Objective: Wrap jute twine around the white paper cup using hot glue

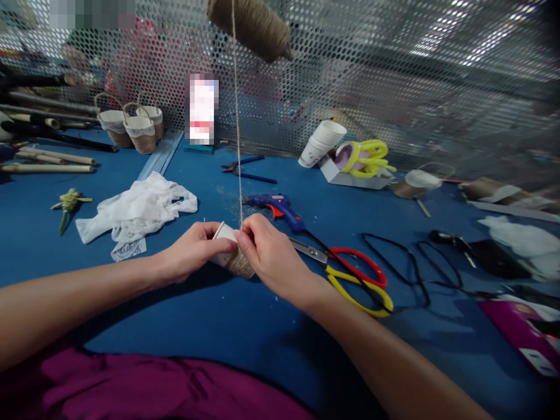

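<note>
A white paper cup [222,233] lies tipped on its side between my hands, its lower part wound with brown twine [240,263]. My left hand [196,248] grips the cup near its rim, thumb along the side. With thumb and fingers pinched, my right hand [266,248] holds the twine strand [238,134] against the cup. That strand runs straight up past a twine spool [254,29] hanging before the mesh. Just beyond my right hand lies a blue glue gun [280,205], and to its right are scissors [363,277] with one red and one yellow handle.
White lace [140,210] lies left of my hands, blue-handled pliers [251,169] ahead. Twine-covered baskets [142,134] and a phone [201,111] stand by the perforated metal panel [166,52]. Stacked paper cups [321,143] lean right of centre. A black cord [411,268] crosses the blue table.
</note>
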`<state>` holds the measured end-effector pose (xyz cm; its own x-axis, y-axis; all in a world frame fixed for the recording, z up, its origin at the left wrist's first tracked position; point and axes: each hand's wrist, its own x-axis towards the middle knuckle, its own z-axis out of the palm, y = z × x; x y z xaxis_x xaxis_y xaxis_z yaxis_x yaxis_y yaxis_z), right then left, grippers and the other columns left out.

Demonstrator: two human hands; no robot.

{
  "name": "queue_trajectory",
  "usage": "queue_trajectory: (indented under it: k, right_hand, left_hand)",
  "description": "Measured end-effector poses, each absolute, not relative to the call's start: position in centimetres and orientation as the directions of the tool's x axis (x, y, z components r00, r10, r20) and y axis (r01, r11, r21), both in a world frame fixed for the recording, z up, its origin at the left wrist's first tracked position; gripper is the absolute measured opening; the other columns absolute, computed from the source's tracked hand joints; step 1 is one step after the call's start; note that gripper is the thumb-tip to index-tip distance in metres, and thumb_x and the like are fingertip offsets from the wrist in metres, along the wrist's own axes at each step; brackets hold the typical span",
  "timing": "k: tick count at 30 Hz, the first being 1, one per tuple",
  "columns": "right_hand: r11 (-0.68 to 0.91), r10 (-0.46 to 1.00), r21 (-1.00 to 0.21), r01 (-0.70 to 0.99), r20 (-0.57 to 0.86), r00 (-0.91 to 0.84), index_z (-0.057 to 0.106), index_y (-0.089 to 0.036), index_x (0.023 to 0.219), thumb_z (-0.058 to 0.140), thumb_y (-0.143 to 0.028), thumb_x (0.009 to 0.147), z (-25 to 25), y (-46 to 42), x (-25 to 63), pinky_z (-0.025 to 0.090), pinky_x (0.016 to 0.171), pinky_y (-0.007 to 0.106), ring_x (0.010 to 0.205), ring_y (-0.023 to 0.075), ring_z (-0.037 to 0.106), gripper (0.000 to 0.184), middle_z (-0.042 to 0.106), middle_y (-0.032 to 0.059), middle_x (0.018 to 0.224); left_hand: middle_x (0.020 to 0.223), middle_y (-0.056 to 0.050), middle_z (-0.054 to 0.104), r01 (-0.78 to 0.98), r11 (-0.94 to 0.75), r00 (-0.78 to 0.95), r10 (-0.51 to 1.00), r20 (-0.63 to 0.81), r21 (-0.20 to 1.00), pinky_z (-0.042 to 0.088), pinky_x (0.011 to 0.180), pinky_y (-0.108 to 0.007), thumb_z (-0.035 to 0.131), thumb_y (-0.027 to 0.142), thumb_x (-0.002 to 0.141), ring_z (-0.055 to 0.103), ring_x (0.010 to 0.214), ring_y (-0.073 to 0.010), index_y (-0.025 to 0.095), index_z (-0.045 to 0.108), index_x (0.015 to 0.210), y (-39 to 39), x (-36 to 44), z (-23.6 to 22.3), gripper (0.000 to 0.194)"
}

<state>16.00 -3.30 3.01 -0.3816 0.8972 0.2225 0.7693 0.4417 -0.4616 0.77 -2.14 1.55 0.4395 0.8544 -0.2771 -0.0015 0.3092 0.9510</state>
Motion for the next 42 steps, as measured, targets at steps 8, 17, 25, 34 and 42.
queue_trajectory:
  k: [8, 17, 25, 34, 42]
  right_hand:
    - [0.352, 0.931, -0.702, 0.620, 0.195, -0.308, 0.053, -0.016, 0.076, 0.035, -0.037, 0.089, 5.1, -0.3, 16.4, 0.041, 0.060, 0.025, 0.065, 0.0115, 0.051, 0.031, 0.057, 0.0033, 0.073]
    - [0.233, 0.955, -0.949, 0.213, 0.182, -0.234, 0.054, -0.013, 0.068, 0.046, -0.018, 0.086, 10.0, 8.2, 12.8, 0.024, 0.032, 0.016, 0.038, 0.0018, 0.035, 0.020, 0.054, -0.0016, 0.059]
    - [0.370, 0.924, -0.849, 0.377, 0.297, -0.240, 0.059, -0.013, 0.091, 0.041, -0.005, 0.080, 10.5, 7.2, 13.4, 0.032, 0.037, 0.016, 0.038, 0.0042, 0.043, 0.023, 0.049, -0.0053, 0.053]
    - [0.305, 0.819, -0.665, 0.682, -0.182, -0.544, 0.066, -0.013, 0.084, 0.039, -0.005, 0.073, 4.9, -0.3, 17.3, 0.037, 0.045, 0.018, 0.044, 0.0062, 0.046, 0.030, 0.055, -0.0033, 0.054]
    - [0.332, 0.644, -0.702, 0.630, -0.319, -0.695, 0.066, -0.015, 0.064, 0.053, -0.004, 0.064, 4.0, -2.4, 16.6, 0.036, 0.047, 0.017, 0.056, 0.0088, 0.053, 0.017, 0.060, -0.0042, 0.058]
  left_hand:
    - [0.058, 0.003, 0.054, -0.016, 0.305, 0.445, 0.855, -0.267, 0.952, 0.034, 0.055, -0.021, 0.059, 0.021, 0.058, 0.046, 0.054, -0.0088, 0.012, 0.058, 0.065, -2.0, 0.9, 1.7, 0.012]
    - [0.062, 0.002, 0.058, -0.036, 0.319, 0.446, 0.853, -0.271, 0.947, 0.037, 0.058, -0.020, 0.060, 0.019, 0.058, 0.049, 0.057, -0.0088, 0.012, 0.060, 0.070, -2.1, 1.0, 1.7, 0.014]
    - [0.061, 0.001, 0.057, -0.051, 0.347, 0.459, 0.841, -0.287, 0.936, 0.036, 0.057, -0.021, 0.060, 0.019, 0.058, 0.048, 0.057, -0.0090, 0.011, 0.059, 0.068, -2.0, 0.9, 1.7, 0.013]
    - [0.060, 0.002, 0.055, -0.028, 0.429, 0.654, 0.691, -0.308, 0.903, 0.035, 0.057, -0.021, 0.063, 0.018, 0.057, 0.046, 0.056, -0.0087, 0.011, 0.059, 0.067, -4.0, 0.9, 3.3, 0.013]
    - [0.061, 0.002, 0.055, 0.044, 0.510, 0.816, 0.478, -0.326, 0.859, 0.035, 0.058, -0.021, 0.063, 0.017, 0.058, 0.046, 0.055, -0.0082, 0.010, 0.062, 0.068, -5.3, 0.6, 4.2, 0.012]
